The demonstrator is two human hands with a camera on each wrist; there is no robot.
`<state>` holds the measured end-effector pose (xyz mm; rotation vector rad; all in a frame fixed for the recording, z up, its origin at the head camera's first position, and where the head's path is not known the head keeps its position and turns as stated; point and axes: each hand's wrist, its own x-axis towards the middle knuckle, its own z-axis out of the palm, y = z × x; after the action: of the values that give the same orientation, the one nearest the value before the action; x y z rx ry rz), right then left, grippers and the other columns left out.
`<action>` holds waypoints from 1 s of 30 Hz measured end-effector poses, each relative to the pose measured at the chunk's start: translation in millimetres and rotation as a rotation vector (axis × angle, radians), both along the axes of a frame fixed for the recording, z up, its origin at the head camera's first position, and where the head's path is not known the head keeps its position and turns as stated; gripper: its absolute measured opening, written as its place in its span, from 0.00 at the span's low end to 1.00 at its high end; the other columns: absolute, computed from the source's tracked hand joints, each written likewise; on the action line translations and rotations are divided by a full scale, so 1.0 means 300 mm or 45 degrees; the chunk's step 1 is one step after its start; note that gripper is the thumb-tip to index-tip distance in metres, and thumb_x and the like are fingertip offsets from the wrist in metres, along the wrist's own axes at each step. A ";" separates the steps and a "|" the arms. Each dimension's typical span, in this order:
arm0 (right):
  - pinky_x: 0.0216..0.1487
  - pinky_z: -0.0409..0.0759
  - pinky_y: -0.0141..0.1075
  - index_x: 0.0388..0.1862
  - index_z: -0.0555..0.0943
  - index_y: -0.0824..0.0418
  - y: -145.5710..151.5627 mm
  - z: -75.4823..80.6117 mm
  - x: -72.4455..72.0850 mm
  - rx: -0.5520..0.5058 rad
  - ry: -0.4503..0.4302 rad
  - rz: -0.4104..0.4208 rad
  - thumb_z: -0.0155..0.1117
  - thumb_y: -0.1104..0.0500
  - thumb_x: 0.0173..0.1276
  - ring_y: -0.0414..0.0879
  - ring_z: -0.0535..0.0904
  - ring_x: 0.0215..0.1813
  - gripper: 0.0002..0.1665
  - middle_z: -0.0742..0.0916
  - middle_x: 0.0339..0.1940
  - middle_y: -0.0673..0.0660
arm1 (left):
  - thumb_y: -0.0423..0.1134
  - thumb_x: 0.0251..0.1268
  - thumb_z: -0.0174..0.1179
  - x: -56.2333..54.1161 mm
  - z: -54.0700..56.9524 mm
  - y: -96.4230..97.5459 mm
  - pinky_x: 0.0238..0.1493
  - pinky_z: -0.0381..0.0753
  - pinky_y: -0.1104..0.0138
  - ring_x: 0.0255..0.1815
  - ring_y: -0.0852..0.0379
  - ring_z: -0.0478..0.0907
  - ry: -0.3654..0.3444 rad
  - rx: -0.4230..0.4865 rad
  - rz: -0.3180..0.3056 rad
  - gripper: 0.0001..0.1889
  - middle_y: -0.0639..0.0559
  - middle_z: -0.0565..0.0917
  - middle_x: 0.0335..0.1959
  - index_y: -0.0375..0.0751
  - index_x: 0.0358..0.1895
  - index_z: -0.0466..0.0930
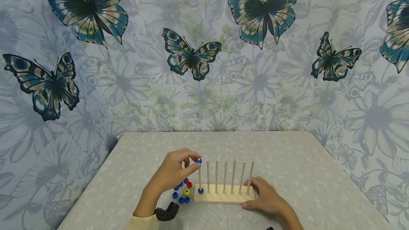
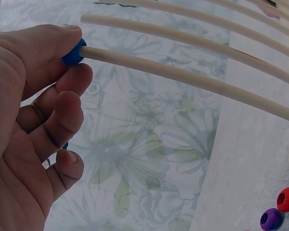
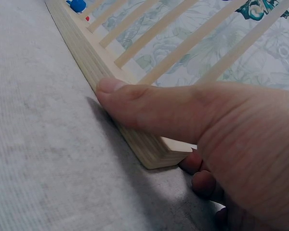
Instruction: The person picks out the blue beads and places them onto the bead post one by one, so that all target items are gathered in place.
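My left hand [image 1: 176,169] pinches a blue bead [image 2: 73,53] between thumb and forefinger at the top of the leftmost peg [image 2: 183,74]. The peg's tip sits in the bead's hole. At the foot of that same peg lies another blue bead [image 1: 200,190]. The pegs stand in a row on a pale wooden base [image 1: 220,198]; the others carry no beads. My right hand [image 1: 267,197] grips the right end of the base, thumb [image 3: 149,108] along the near edge and the other fingers round the far side, partly hidden.
Loose beads lie left of the base: several blue ones [image 1: 175,195], a yellow bead [image 1: 186,192], a red bead [image 2: 287,199] and a purple bead [image 2: 271,219]. A patterned cloth covers the table [image 1: 319,173]. Behind it rises a wall [image 1: 204,109] with butterflies.
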<state>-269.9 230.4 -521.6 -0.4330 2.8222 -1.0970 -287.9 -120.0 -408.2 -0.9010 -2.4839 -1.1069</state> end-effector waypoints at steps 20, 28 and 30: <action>0.60 0.73 0.47 0.51 0.77 0.44 0.003 0.001 0.002 -0.013 0.010 0.040 0.81 0.36 0.48 0.44 0.73 0.56 0.34 0.80 0.50 0.45 | 0.49 0.69 0.64 0.011 0.017 -0.058 0.31 0.75 0.70 0.29 0.65 0.74 -0.028 0.036 0.112 0.08 0.70 0.82 0.35 0.65 0.49 0.84; 0.61 0.68 0.54 0.50 0.77 0.42 0.011 0.000 0.007 0.005 0.001 0.000 0.81 0.37 0.47 0.45 0.74 0.58 0.33 0.80 0.50 0.45 | 0.52 0.69 0.63 -0.003 0.023 -0.080 0.27 0.73 0.69 0.28 0.63 0.73 -0.001 0.071 0.122 0.09 0.68 0.82 0.34 0.67 0.50 0.83; 0.60 0.67 0.55 0.50 0.77 0.42 0.006 0.003 0.005 0.008 -0.002 0.001 0.81 0.37 0.47 0.44 0.73 0.58 0.33 0.80 0.50 0.45 | 0.52 0.69 0.63 -0.001 0.024 -0.088 0.26 0.72 0.69 0.27 0.63 0.73 0.000 0.083 0.144 0.09 0.67 0.82 0.33 0.68 0.50 0.83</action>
<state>-268.5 232.2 -520.8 -0.4329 2.8227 -1.0879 -288.0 -146.5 -400.9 -0.7332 -2.4501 -1.1430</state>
